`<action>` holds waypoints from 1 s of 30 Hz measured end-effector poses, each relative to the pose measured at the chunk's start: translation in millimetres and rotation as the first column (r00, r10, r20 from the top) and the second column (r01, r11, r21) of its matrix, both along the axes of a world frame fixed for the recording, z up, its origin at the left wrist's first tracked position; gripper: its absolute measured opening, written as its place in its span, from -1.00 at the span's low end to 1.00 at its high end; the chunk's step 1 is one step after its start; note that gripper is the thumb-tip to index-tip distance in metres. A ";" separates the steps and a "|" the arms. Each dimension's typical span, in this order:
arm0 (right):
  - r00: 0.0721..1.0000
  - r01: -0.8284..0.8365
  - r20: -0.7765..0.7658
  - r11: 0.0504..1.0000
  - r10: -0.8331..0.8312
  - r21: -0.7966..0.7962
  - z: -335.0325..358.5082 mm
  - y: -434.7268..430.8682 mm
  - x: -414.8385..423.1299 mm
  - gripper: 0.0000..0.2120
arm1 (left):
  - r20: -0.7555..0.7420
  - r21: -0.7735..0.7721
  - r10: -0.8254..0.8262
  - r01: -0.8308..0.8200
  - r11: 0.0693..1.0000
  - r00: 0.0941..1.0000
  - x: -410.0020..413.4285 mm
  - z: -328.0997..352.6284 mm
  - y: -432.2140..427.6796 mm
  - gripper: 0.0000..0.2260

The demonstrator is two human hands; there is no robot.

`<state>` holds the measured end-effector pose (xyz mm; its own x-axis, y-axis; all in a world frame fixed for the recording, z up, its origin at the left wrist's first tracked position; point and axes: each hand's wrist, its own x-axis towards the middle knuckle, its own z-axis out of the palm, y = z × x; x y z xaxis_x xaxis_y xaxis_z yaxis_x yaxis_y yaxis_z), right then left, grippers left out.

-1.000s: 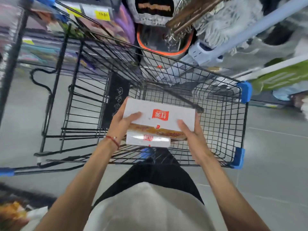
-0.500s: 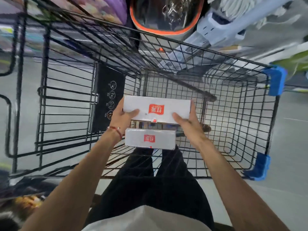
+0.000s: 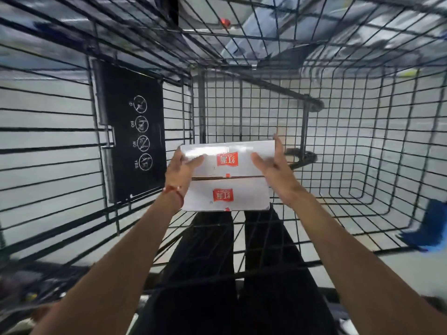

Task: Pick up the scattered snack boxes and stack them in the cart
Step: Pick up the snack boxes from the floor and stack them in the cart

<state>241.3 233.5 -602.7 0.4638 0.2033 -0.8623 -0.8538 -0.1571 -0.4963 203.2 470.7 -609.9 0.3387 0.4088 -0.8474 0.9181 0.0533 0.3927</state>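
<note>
We are looking straight down into the wire cart (image 3: 362, 146), and both hands are deep inside the basket. Two white snack boxes with red logos are down here. The near box (image 3: 244, 198) lies flat on the wire floor at the basket's near end, roughly midway between the left and right walls, with its long side running across. Right behind it, long edge against long edge, is the far box (image 3: 238, 169), turned the same way with its logo up. We cannot tell whether it is fully down on the wire or a touch above it.

The left hand (image 3: 180, 169) has the far box by its left end. The thumb (image 3: 194, 161) lies across the white top and the fingers curl round the end and out of sight, so that hand is grasping the far box. A red bracelet (image 3: 174, 189) circles that wrist, which covers the near box's left end.

The right hand (image 3: 274, 171) is at the far box's right end with its thumb spread over the top. Its fingers (image 3: 278, 147) are straight and stand up along the end, not curled round anything, so they are released and touching at most.

On the basket's left wall hangs a black panel (image 3: 130, 131) with four round white icons. A blue bumper (image 3: 429, 226) caps the near right corner of the rim. Through the mesh we see grey floor (image 3: 48, 105) and, below the near end, black trousers (image 3: 205, 274).
</note>
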 end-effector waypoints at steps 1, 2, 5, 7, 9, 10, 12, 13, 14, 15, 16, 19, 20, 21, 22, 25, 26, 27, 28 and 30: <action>1.000 0.008 -0.002 1.000 -0.008 -0.005 0.5 2.0 -1.3 -0.13 | -0.005 0.002 -0.003 0.003 1.000 1.000 -1.6 -3.1 2.4 -0.61; 1.000 0.011 0.001 1.000 -0.011 -0.016 0.3 3.7 -2.7 -0.14 | -0.006 0.004 -0.011 0.011 1.000 1.000 -3.4 -6.8 4.8 -0.48; 0.999 0.029 0.021 0.999 -0.028 -0.033 0.2 7.9 -5.8 -0.15 | 0.001 -0.016 -0.065 0.065 0.998 0.998 -7.8 -13.4 11.1 -0.30; 0.997 0.064 0.036 0.996 -0.062 -0.063 -2.6 10.8 -8.9 -0.13 | 0.004 -0.021 -0.100 0.100 0.995 0.995 -9.3 -15.3 12.1 -0.37; 0.994 0.102 0.040 0.991 -0.099 -0.087 -6.4 15.3 -12.2 -0.09 | 0.005 -0.028 -0.142 0.142 0.989 0.990 -10.1 -16.2 12.7 -0.34; 0.993 0.112 0.039 0.990 -0.109 -0.089 -7.5 17.9 -14.7 -0.07 | 0.001 -0.027 -0.145 0.145 0.989 0.989 -11.1 -17.2 13.4 -0.31; 0.993 0.108 0.047 0.990 -0.104 -0.091 -8.6 22.8 -20.1 -0.01 | -0.008 -0.018 -0.130 0.129 0.991 0.992 -13.3 -18.3 16.0 -0.32; 0.994 0.100 0.054 0.990 -0.095 -0.103 -8.3 24.9 -22.3 0.02 | -0.014 -0.016 -0.124 0.124 0.992 0.992 -13.9 -16.7 16.8 -0.33; 0.994 0.095 0.062 0.989 -0.088 -0.117 -8.6 26.3 -24.1 0.03 | -0.019 -0.011 -0.123 0.123 0.992 0.992 -15.0 -16.5 18.0 -0.33; 0.994 0.088 0.071 0.987 -0.079 -0.133 -9.1 27.4 -25.6 0.03 | -0.018 -0.005 -0.130 0.130 0.991 0.991 -14.5 -13.9 17.8 -0.34; 0.994 0.086 0.079 0.986 -0.075 -0.145 -9.7 28.7 -26.6 0.00 | -0.021 -0.002 -0.132 0.132 0.991 0.991 -14.5 -13.5 18.7 -0.34; 0.993 0.097 0.089 0.978 -0.082 -0.182 -9.9 30.6 -28.7 -0.07 | -0.042 0.003 -0.149 0.149 0.989 0.988 -11.9 -9.2 18.6 -0.32; 0.993 0.102 0.084 0.976 -0.087 -0.194 -10.2 31.0 -29.4 -0.11 | -0.044 0.006 -0.154 0.155 0.988 0.987 -11.7 -10.0 19.1 -0.30; 0.993 0.106 0.079 0.972 -0.091 -0.208 -10.6 31.5 -29.6 -0.13 | -0.044 0.009 -0.162 0.163 0.987 0.986 -11.2 -10.3 19.6 -0.29; 0.993 0.107 0.076 0.969 -0.092 -0.222 -11.0 32.1 -29.7 -0.15 | -0.044 0.007 -0.163 0.164 0.987 0.986 -11.6 -11.4 20.3 -0.29; 0.994 0.099 0.076 0.963 -0.082 -0.249 -11.2 34.9 -25.5 -0.29 | -0.046 -0.005 -0.171 0.171 0.985 0.984 -9.6 -11.5 19.1 -0.32; 0.994 0.097 0.077 0.962 -0.079 -0.257 -11.3 35.9 -23.7 -0.35 | -0.041 -0.007 -0.162 0.162 0.987 0.986 -8.8 -11.7 17.4 -0.33; 0.994 0.095 0.072 0.959 -0.078 -0.266 -11.1 36.6 -22.3 -0.39 | -0.031 -0.010 -0.157 0.157 0.988 0.987 -8.3 -11.9 15.4 -0.33; 0.995 0.093 0.071 0.956 -0.076 -0.277 -10.7 37.3 -21.2 -0.41 | -0.034 -0.015 -0.147 0.147 0.989 0.989 -7.0 -11.2 13.2 -0.34; 0.995 0.095 0.062 0.952 -0.081 -0.290 -9.1 38.3 -20.4 -0.43 | -0.035 -0.024 -0.133 0.132 0.991 0.991 -4.5 -9.0 10.2 -0.35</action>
<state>221.0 271.9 -611.8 0.5115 -0.0980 -0.8537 -0.8467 -0.2269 -0.4813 198.7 480.9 -618.9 0.3572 0.3442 -0.8683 0.9314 -0.0617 0.3587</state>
